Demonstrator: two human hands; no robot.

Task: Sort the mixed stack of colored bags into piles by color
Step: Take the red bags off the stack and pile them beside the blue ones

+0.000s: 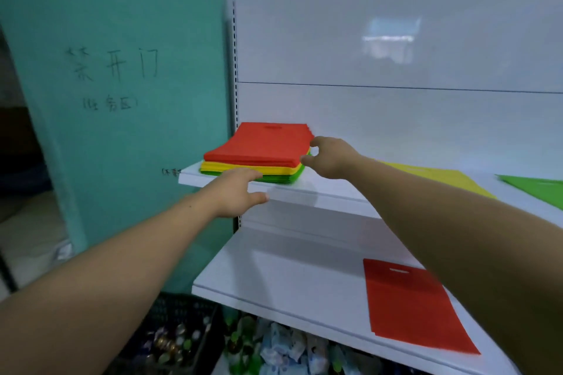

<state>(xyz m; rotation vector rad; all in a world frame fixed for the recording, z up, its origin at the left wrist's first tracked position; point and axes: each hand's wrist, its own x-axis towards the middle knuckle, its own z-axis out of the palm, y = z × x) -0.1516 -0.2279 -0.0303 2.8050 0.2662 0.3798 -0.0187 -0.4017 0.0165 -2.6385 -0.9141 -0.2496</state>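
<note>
A stack of flat bags lies at the left end of the upper white shelf, red layers on top, yellow beneath, green at the bottom. My left hand reaches to the stack's front edge, fingers straight and touching the lower green bags, thumb below the shelf lip. My right hand is at the stack's right corner, thumb and fingers curved around the edge of the red bags. A yellow bag and a green bag lie further right on the same shelf. A single red bag lies on the lower shelf.
A teal wall with handwriting stands to the left of the shelving. The white back panel rises behind the shelves. Below the lower shelf a dark crate holds bottles, with more bottles beside it.
</note>
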